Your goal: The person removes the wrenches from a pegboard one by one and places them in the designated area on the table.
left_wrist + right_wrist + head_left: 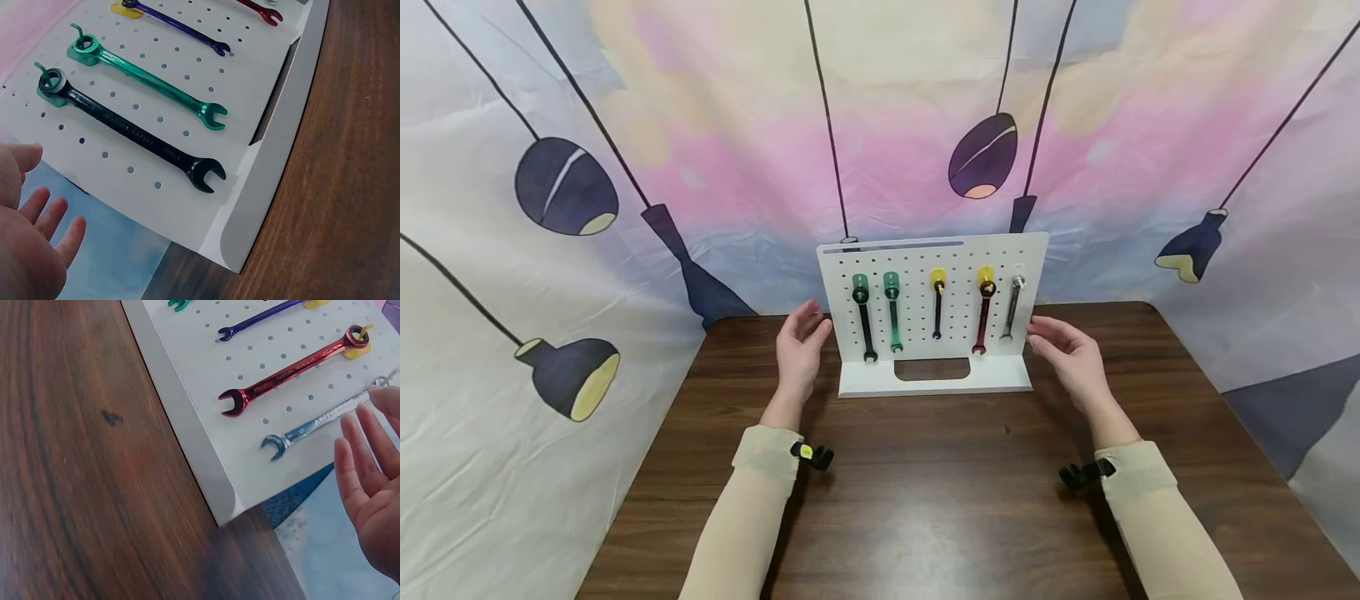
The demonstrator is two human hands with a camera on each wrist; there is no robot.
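1. Pale pastel cloth backdrop w/ printed dark lamps [715, 83]: behind the pegboard.
2. Dark brown wood-grain desk [940, 467]: under the pegboard, extending past it to L, R & front.
3. White perforated pegboard w/ flat base [917, 321]: stands on desk; long slot at top, wider cutout low down.
4. L hand [799, 354]: just off pegboard's L edge, fingers loosely spread, thumb apart, nothing held. Can't tell if it touches the edge.
5. R hand [1075, 362]: by pegboard's R edge, fingers extended & relaxed, nothing gripped; contact w/ edge unclear.
6. Black combo wrench [128, 130]: pegboard's far L, nearest L hand.
7. Red metallic wrench [295, 370]: R half of pegboard, 2nd from its R edge.
8. Shiny green wrench [153, 82]: L half of pegboard, next to the black one.
9. Silver wrench [315, 423]: pegboard's far R, nearest R hand.
10. Short purple wrench [178, 27]: approx. mid-pegboard, btwn green & red.
11. Small plastic hooks on pegboard, ring ends hung, open jaws down: green hooks [51, 97] for black & green, yellow hooks [985, 272] for purple & red.
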